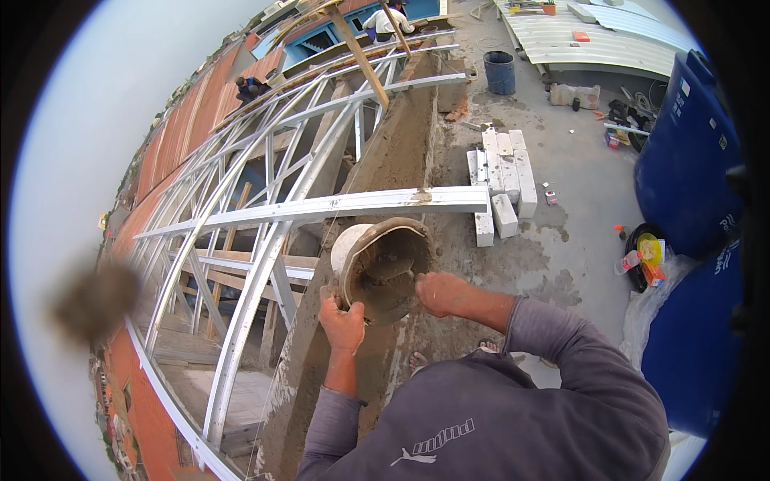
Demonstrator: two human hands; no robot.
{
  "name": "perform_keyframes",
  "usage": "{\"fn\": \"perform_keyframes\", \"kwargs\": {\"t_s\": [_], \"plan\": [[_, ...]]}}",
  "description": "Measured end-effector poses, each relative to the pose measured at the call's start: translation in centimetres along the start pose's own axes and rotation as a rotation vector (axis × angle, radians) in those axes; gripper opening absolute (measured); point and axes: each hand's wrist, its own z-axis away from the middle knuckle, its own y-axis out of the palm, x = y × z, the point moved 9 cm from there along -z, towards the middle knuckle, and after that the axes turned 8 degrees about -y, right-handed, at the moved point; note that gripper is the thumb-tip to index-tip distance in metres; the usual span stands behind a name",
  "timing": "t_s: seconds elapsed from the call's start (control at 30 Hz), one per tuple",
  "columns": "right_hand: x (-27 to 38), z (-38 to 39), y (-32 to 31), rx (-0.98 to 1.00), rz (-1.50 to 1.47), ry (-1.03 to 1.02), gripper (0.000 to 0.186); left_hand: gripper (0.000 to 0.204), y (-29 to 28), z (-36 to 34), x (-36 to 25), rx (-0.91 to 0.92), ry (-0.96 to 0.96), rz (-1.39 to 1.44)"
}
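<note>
A mortar-smeared bucket (346,247) is tilted with its mouth toward me, resting over the top of the low wall (309,385). My left hand (342,324) is closed on its near left rim. Wet grey mortar (375,301) coats the inside. My right hand (439,293) is closed at the right edge of the bucket around the handle of a trowel, mostly hidden by the fingers. The trowel's blade (391,269), covered in mortar, lies inside the bucket.
A silver metal roof truss (321,207) crosses just beyond the bucket. Open framing drops away on the left. White blocks (505,172) are stacked at right, near a dark bucket (499,76) and large blue tanks (690,152). Two people (390,22) crouch at the far end.
</note>
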Motion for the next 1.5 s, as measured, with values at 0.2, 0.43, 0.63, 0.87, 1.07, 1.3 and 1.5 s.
{"fn": "perform_keyframes", "kwargs": {"t_s": [0.2, 0.43, 0.63, 0.87, 1.07, 1.3, 1.5], "plan": [[-4.3, 5.4, 6.8, 0.007, -1.611, 0.576, 0.031, 0.073, 3.2, 2.5, -7.0, 0.275, 0.178, -0.201], [2.3, 5.9, 11.1, 0.351, -2.458, 0.278, 0.032, 0.075, 4.5, 2.4, -4.8, 0.509, -0.019, 0.128], [2.3, 3.5, 8.8, 0.109, -2.098, 0.056, 0.031, 0.069, 1.6, 2.5, 4.2, 0.295, -0.344, 0.357], [0.5, 5.8, 4.0, -0.24, -0.697, 0.213, 0.04, 0.067, 2.4, 3.4, 4.6, 0.036, -0.136, 0.375], [0.9, 5.1, 8.3, 0.188, -1.236, 0.466, 0.037, 0.064, 3.3, 4.3, 4.5, 0.007, -0.142, 0.226], [-5.5, 10.3, 11.3, -0.186, -1.124, 0.616, 0.035, 0.063, 3.9, 5.2, 2.4, 0.064, -0.164, -0.012], [2.5, 9.8, 17.8, 0.395, -2.405, 0.618, 0.032, 0.074, 6.5, 7.1, -0.5, 0.317, 0.023, -0.111]]}}
